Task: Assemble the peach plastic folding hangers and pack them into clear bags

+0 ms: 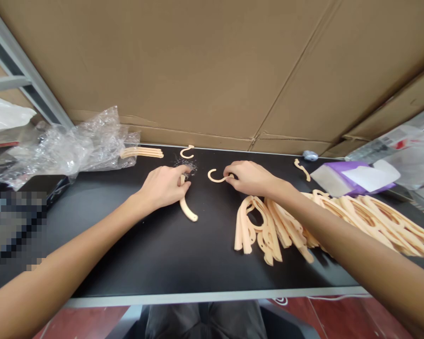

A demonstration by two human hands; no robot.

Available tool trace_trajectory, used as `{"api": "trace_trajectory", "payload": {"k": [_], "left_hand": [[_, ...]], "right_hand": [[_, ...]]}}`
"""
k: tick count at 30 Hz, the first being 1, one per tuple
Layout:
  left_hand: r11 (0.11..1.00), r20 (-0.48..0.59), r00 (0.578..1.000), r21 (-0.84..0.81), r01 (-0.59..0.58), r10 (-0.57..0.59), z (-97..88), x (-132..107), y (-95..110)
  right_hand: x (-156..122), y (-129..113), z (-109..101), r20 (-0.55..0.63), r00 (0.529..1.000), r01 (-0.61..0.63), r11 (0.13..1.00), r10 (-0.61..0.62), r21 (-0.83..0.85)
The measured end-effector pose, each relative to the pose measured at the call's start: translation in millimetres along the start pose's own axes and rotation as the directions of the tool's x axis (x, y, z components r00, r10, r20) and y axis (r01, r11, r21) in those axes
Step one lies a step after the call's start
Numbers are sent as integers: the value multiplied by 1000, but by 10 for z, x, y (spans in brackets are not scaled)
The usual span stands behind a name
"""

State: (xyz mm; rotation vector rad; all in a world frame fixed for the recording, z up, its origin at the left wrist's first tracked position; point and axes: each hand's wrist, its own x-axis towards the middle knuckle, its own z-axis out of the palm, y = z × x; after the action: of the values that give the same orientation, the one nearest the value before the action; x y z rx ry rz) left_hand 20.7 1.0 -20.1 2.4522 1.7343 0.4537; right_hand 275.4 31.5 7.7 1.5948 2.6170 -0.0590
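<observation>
My left hand [165, 186] is closed around the upper end of a curved beige hanger arm [188, 210], whose lower end points toward me. To its right, my right hand [249, 177] pinches the stem of a beige hanger hook [215, 178]; the hook's open curve faces left. Between the two held pieces there is a gap. Just behind my left fingers lies a scatter of tiny clear and dark bits [192, 165], too small to name. A second loose hook [188, 153] rests behind them at the table's far side.
Stacked hanger arms [143, 152] lie at the back left by crumpled clear plastic bags [102, 141]. Folded beige hangers [259, 221] are heaped under my right forearm. A wavy beige piece [303, 170] and a purple packet [353, 179] lie at right. Cardboard [198, 70] walls the back.
</observation>
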Motion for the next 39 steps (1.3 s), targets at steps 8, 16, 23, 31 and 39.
{"api": "trace_trajectory", "payload": {"k": [8, 16, 23, 31, 39], "left_hand": [[988, -52, 994, -122, -97, 91, 11, 26, 11], [813, 98, 871, -420, -402, 481, 5, -110, 211], [834, 105, 874, -371, -408, 474, 93, -145, 243], [840, -77, 893, -312, -444, 443, 201, -216, 301], [867, -64, 877, -127, -481, 477, 167, -232, 358]], "right_hand": [[-23, 23, 29, -17, 1000, -10, 1000, 10, 18], [-36, 92, 75, -49, 999, 19, 996, -14, 85], [-70, 150, 75, -87, 996, 28, 992, -17, 124], [-244, 87, 70, -211, 977, 39, 944, 33, 329], [-620, -307, 17, -393, 917, 168, 818, 76, 550]]}}
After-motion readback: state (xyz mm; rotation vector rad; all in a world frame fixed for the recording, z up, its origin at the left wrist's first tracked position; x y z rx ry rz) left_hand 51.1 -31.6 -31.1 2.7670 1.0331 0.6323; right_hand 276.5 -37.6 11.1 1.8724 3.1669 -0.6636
